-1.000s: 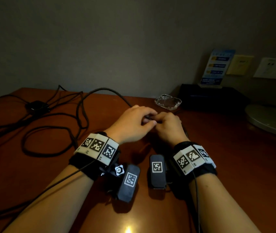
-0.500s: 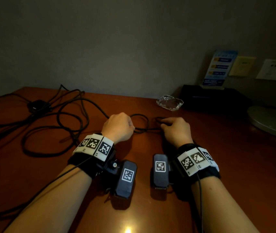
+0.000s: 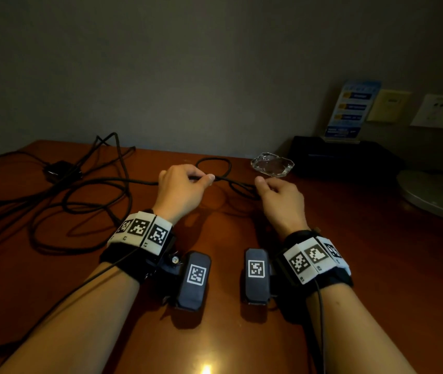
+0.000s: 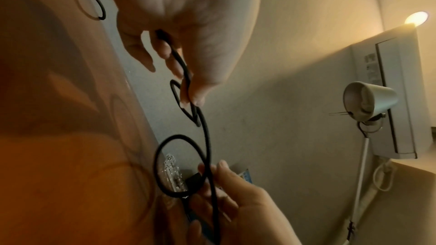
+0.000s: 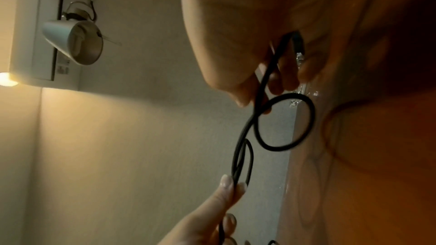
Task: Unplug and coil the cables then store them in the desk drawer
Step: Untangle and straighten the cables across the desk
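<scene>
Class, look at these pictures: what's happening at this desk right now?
A person is coiling a black cable above a wooden desk. The left hand pinches it and the right hand holds its plug end, with small loops formed between them. Most of the cable lies loose and uncoiled on the desk's left side. A glass ashtray sits just behind the hands. No drawer is in view.

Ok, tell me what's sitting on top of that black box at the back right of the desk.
A blue printed card stands on the black box, leaning toward the wall. Its print is too blurred to read. Whether it has a stand or anything behind it is hidden by the card itself.
</scene>
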